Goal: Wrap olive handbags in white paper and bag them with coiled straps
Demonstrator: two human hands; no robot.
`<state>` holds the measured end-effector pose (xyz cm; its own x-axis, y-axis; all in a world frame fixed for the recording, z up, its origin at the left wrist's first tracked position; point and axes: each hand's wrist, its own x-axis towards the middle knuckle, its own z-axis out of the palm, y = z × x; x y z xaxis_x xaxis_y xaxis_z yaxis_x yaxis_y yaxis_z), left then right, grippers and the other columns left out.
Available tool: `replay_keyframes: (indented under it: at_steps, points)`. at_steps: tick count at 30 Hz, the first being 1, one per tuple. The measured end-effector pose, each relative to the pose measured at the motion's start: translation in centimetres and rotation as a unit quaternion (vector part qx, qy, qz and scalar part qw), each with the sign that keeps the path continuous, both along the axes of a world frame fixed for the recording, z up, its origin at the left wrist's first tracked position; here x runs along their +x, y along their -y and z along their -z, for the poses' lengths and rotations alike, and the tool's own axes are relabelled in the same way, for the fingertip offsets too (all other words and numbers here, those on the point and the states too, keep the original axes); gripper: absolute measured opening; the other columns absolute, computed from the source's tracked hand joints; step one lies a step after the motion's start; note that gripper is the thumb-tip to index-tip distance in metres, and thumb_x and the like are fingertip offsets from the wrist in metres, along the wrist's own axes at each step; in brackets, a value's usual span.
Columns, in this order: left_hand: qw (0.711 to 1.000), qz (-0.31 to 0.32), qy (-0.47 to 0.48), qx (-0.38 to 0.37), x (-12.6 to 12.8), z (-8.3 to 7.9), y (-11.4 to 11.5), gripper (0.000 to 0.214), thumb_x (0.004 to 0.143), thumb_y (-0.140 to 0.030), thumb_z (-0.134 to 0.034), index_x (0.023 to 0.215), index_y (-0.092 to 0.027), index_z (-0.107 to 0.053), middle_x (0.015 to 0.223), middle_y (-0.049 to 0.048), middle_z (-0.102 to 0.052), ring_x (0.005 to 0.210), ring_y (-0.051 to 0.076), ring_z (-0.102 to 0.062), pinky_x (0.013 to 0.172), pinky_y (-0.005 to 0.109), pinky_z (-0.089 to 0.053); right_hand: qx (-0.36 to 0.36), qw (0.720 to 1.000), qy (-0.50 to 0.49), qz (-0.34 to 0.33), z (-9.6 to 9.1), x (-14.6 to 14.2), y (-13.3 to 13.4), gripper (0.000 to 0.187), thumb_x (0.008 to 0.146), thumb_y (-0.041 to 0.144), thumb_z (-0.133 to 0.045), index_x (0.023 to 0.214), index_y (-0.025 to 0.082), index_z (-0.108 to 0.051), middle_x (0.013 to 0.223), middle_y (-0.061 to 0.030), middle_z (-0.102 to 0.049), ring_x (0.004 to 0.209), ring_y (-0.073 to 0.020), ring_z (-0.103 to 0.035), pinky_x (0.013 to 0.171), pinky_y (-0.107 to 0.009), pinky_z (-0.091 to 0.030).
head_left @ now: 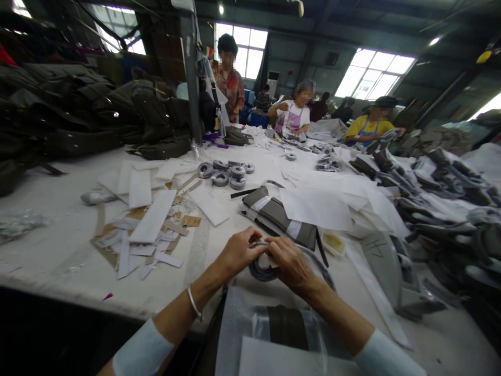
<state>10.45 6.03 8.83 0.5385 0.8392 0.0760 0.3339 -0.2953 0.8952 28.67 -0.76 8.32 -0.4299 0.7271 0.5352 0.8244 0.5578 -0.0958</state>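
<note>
Both my hands meet over a grey coiled strap (261, 270) near the table's front edge. My left hand (237, 253) pinches the coil from the left, fingers closed on it. From the right, my right hand (290, 265) grips the same coil, and a loose tail of the strap (319, 266) curves away past it. Just beyond lies a folded grey bag (278, 215) with white paper bands. A clear plastic bag with a dark item (282, 326) lies under my forearms.
White paper strips and brown tags (151, 222) litter the table at left. Several rolled grey straps (225, 174) sit further back. Dark bags (86, 112) pile at far left, grey bags and straps (442, 209) at right. Three people work at the far end.
</note>
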Motion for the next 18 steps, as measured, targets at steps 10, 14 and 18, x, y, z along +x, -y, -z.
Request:
replay_keyframes:
  at_steps: [10, 14, 18]
  points:
    - [0.911, 0.141, 0.092, -0.376, 0.9, 1.3, -2.5, 0.069, 0.061, -0.076, -0.061, 0.084, -0.011, -0.062, 0.077, 0.0057, -0.066, 0.066, 0.015, -0.061, 0.065, 0.031, -0.052, 0.053, 0.996, -0.024, -0.068, -2.6, 0.1, 1.1, 0.016, 0.094, 0.011, -0.047, 0.103, 0.021, -0.056, 0.119, -0.0126, -0.067, 0.110, -0.0243, -0.063, 0.091, -0.044, -0.054]
    - [0.933, 0.123, 0.085, -0.329, 1.4, 0.4, -2.7, 0.047, 0.063, -0.058, -0.068, 0.076, -0.013, -0.059, 0.066, -0.0014, -0.059, 0.056, 0.010, -0.051, 0.058, 0.025, -0.045, 0.031, 0.996, -0.050, -0.067, -2.4, 0.1, 1.3, 0.032, 0.094, 0.010, -0.047, 0.124, 0.020, -0.053, 0.125, -0.0129, -0.065, 0.117, -0.0227, -0.061, 0.097, -0.044, -0.053]
    - [0.963, 0.103, 0.036, -0.245, 1.2, -1.2, -2.9, 0.028, 0.072, -0.042, -0.059, 0.062, -0.017, -0.052, 0.053, -0.0056, -0.046, 0.048, 0.009, -0.039, 0.049, 0.022, -0.032, 0.029, 0.995, -0.040, -0.087, -1.8, 0.5, 1.2, 0.038, 0.095, 0.008, -0.049, 0.131, 0.018, -0.052, 0.124, -0.0136, -0.066, 0.120, -0.0226, -0.060, 0.099, -0.042, -0.053]
